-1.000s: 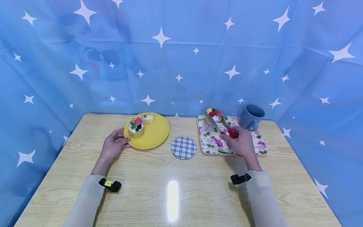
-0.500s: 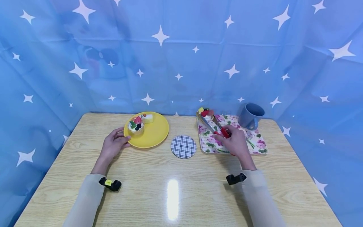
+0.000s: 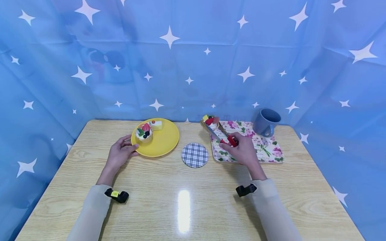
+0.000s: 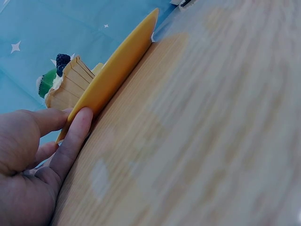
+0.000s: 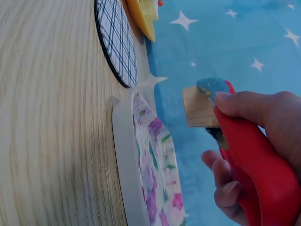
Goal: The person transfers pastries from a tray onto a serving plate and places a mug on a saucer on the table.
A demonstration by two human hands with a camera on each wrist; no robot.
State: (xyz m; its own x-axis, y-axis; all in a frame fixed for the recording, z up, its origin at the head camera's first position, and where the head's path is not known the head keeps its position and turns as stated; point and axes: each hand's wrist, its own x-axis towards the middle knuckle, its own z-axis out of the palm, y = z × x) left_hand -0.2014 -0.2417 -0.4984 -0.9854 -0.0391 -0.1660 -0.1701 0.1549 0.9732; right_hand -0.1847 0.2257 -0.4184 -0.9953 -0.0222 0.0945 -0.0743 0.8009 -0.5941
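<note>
My left hand [image 3: 120, 152] pinches the near-left rim of a yellow plate [image 3: 164, 142], thumb and fingers on either side of the edge, as the left wrist view shows. On the plate sit a fruit-topped cupcake [image 3: 144, 134] and a small cake slice [image 3: 155, 125]. My right hand [image 3: 241, 149] grips red-handled tongs [image 5: 258, 165]. Between the tongs' tips hangs another fruit-topped cupcake [image 3: 210, 122], raised above the left end of the floral tray [image 3: 265, 149]. In the right wrist view its pale base [image 5: 200, 108] shows past the thumb.
A round checked coaster [image 3: 194, 155] lies between plate and tray. The blue mug [image 3: 266, 122] stands at the tray's back right corner. A blue star-patterned curtain [image 3: 193, 60] closes off the back of the wooden table [image 3: 144, 201].
My right hand, with the tongs and the cupcake they hold, has moved left across the tray to its left edge. The left hand and the plate have stayed in place.
</note>
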